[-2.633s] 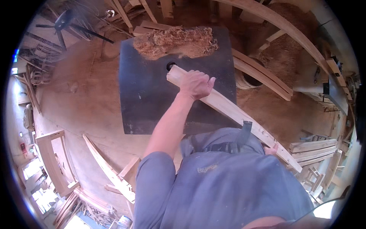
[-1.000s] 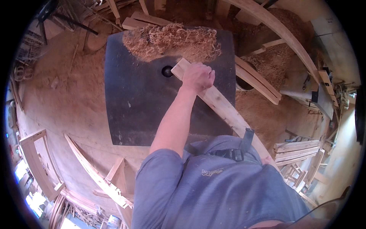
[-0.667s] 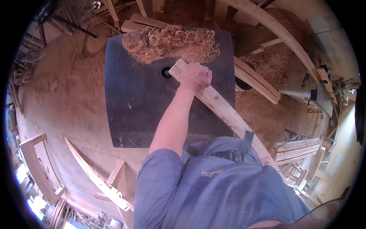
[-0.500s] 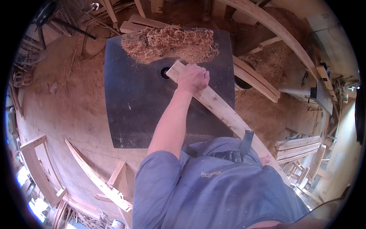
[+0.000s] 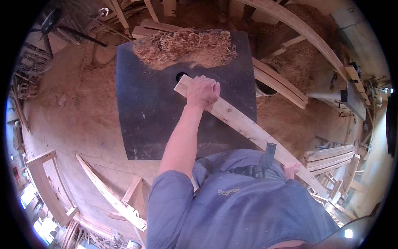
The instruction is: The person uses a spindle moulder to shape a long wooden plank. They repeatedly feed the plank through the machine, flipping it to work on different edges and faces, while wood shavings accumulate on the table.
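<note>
A long pale wooden board (image 5: 244, 120) slants from the middle of a dark flat machine table (image 5: 145, 120) back past my right hip. My left hand (image 5: 202, 93) is closed over the board near its far end, knuckles up. Just beyond that end, a round dark hole (image 5: 181, 76) in the table is partly covered by the board. At my right hip my right hand (image 5: 291, 170) shows only some fingers against the board's edge, closed on it from the side nearest my body. The rest of that hand is hidden.
Curly wood shavings (image 5: 186, 47) are heaped along the table's far edge. Timber pieces (image 5: 277, 83) lie beyond its right side, with stacked boards (image 5: 329, 159) at the right. A curved wooden piece (image 5: 110, 191) and a wooden frame (image 5: 47, 186) stand at the lower left.
The board's far end has come back toward me and slightly left, my left hand moving with it. More of my right hand's fingers now show. The view has shifted a little.
</note>
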Action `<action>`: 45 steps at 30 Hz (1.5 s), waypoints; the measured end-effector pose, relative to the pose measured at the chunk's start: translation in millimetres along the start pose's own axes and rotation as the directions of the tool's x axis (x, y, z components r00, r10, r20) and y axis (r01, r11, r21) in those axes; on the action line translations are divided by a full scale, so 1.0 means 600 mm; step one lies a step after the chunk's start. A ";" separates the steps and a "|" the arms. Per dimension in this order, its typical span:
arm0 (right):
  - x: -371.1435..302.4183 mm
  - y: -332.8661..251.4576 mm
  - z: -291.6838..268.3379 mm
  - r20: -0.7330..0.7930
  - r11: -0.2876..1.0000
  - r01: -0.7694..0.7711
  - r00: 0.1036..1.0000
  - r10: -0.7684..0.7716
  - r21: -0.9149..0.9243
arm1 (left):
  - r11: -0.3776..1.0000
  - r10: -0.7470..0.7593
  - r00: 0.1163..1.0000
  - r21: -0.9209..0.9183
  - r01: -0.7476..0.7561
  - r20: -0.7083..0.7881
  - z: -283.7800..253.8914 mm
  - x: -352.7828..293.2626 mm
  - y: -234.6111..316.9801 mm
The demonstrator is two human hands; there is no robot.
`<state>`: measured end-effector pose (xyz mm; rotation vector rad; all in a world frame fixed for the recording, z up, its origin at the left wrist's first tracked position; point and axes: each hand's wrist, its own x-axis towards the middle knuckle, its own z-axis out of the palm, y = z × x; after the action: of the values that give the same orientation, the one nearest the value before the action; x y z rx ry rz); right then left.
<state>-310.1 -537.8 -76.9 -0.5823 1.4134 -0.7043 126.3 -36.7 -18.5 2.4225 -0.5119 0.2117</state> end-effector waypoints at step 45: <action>-0.089 -0.036 0.095 -0.172 0.947 -0.019 0.984 -0.038 -0.320 | 0.995 0.095 0.994 -0.022 -0.094 0.046 0.030 0.056 0.023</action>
<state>-256.3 -515.4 -20.2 -0.7960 1.7081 -0.5449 151.5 -68.0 -15.4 2.3914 -0.6474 0.1901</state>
